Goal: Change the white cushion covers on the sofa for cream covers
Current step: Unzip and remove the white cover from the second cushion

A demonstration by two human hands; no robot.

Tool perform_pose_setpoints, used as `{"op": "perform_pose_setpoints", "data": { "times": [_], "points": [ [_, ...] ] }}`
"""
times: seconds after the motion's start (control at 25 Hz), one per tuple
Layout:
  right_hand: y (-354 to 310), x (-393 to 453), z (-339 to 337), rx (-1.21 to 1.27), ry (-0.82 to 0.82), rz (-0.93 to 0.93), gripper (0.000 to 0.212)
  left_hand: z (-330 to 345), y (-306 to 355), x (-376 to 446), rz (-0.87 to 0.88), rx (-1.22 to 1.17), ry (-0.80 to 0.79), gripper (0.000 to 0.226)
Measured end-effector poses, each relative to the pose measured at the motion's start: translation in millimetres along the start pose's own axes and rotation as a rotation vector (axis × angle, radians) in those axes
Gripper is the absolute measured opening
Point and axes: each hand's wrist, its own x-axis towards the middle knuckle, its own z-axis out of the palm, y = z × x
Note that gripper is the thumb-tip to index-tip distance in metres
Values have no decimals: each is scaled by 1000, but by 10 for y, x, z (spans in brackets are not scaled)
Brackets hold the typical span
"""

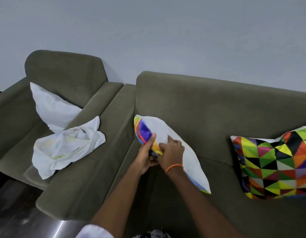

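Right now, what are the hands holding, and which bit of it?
Both hands hold the cushion on the sofa at its near left edge. The left hand grips the colourful side; the right hand pinches the pale cover there.

Single head-worn wide-angle view, looking forward and down from close above an olive sofa [217, 109] against a wall [148, 31].
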Motion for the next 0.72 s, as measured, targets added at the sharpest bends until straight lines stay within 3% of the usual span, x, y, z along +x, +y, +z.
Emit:
{"op": "perform_pose_setpoints", "data": {
  "times": [0.08,0.16,0.24,0.32,0.4,0.52,0.72],
  "points": [
    [-232,-361,271,-62,-19,-51,10,-353,-214,-105,-51,-161,-1,81],
    [-333,-673,641,-129,-107,-106,22,-715,-519,-144,-129,-321,99,78],
    [-217,-947,1053,-151,-370,-87,23,-999,-857,-170,-212,-364,232,74],
    [31,-1214,1426,-152,-636,67,38,-1210,-1175,-174,-280,-320,311,66],
    [215,-1440,1627,-169,-747,160,53,-1322,-1361,-166,-341,-268,289,52],
    [377,-1663,1827,-88,-706,186,62,-1383,-1524,-61,-386,-105,232,44],
    [572,-1800,1882,131,-317,489,45,-1311,-1635,167,-241,285,350,46]
  ]
}}
